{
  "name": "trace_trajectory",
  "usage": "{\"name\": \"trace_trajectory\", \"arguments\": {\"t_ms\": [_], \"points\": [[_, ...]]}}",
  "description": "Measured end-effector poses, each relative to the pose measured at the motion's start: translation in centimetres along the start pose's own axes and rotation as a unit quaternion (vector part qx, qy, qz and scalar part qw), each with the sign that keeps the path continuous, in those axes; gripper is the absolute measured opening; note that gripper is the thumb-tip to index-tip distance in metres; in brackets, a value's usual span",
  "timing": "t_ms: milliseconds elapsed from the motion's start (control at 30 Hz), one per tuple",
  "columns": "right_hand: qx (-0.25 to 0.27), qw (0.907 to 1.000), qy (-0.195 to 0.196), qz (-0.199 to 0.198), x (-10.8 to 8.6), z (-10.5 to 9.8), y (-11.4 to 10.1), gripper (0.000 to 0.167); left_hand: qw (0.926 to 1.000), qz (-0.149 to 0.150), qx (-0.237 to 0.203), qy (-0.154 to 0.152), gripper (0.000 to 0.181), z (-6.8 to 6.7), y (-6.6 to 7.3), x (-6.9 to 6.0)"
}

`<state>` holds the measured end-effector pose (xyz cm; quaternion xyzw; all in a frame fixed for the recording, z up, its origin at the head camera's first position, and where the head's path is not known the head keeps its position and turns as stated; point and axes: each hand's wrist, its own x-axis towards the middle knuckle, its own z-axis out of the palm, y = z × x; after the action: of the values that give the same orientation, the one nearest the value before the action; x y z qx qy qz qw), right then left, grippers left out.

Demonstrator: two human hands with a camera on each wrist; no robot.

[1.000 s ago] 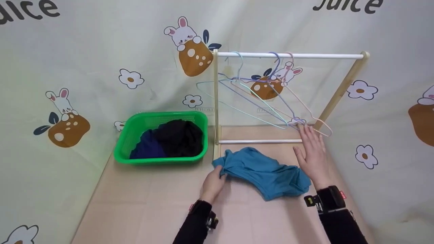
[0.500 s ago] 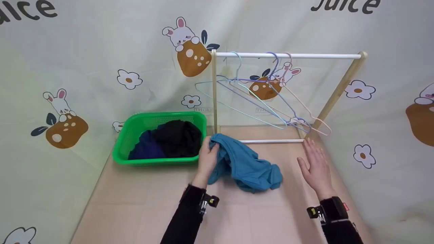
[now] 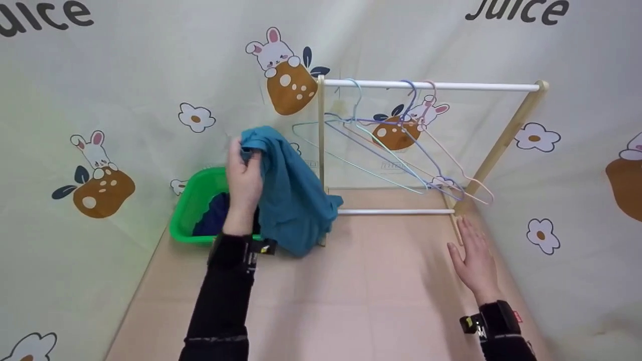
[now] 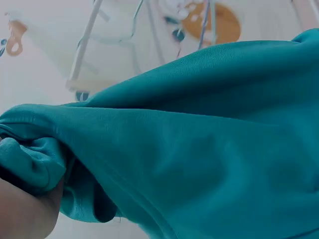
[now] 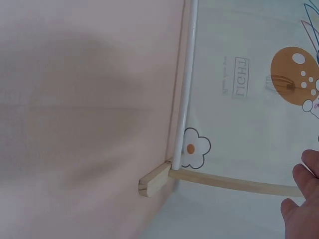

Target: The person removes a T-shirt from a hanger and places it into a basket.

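A teal piece of clothing (image 3: 296,200) hangs in folds from my left hand (image 3: 243,183), which pinches its upper edge between thumb and fingers. That hand is raised in front of the green basket (image 3: 183,220), and the cloth covers the basket's right part. In the left wrist view the teal fabric (image 4: 199,159) fills most of the picture, with part of the hand at the lower left. My right hand (image 3: 476,263) holds nothing, its fingers straight, near the right foot of the clothes rack (image 3: 431,85). Its fingertips also show at the right edge of the right wrist view.
Light blue (image 3: 358,103), purple (image 3: 411,100) and pink hangers (image 3: 459,168) hang on the rack's white top bar. Dark blue cloth (image 3: 213,215) lies in the basket. A printed sheet (image 3: 150,65) stands behind the beige table surface (image 3: 351,301).
My left hand has lifted the teal clothing off the table and carried it up and left, to the basket. My right hand has come down from beside the hangers, slightly toward me.
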<state>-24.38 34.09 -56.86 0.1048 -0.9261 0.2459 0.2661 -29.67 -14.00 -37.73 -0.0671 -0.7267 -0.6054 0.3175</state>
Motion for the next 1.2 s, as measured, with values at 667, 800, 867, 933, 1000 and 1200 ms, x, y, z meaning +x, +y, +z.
{"name": "trace_trajectory", "arguments": {"t_ms": [667, 800, 867, 933, 1000, 1200], "points": [[-0.009, 0.9994, -0.020, 0.027, -1.4, 0.3, 0.7, 0.061, 0.9698, 0.171, 0.171, -0.031, 0.025, -5.9, -2.7, 5.6], [-0.013, 0.9992, -0.024, 0.030, -1.7, 0.5, 0.7, 0.062, 0.9510, 0.157, 0.244, -0.106, 0.019, -5.8, -6.3, 4.5], [-0.013, 0.9993, -0.024, 0.027, -1.8, 0.6, 0.8, 0.062, 0.9333, 0.149, 0.293, -0.145, 0.015, -5.9, -8.4, 3.4], [-0.012, 0.9994, -0.023, 0.024, -2.0, 0.8, 0.9, 0.062, 0.9148, 0.131, 0.336, -0.181, 0.010, -6.3, -10.5, 2.0], [-0.009, 0.9995, -0.022, 0.022, -2.1, 0.9, 1.0, 0.062, 0.8964, 0.098, 0.372, -0.221, 0.009, -6.9, -12.5, 0.3], [-0.005, 0.9997, -0.009, 0.024, -2.7, 1.0, 1.5, 0.061, 0.8316, -0.044, 0.459, -0.310, 0.024, -8.1, -15.9, -4.1]]}}
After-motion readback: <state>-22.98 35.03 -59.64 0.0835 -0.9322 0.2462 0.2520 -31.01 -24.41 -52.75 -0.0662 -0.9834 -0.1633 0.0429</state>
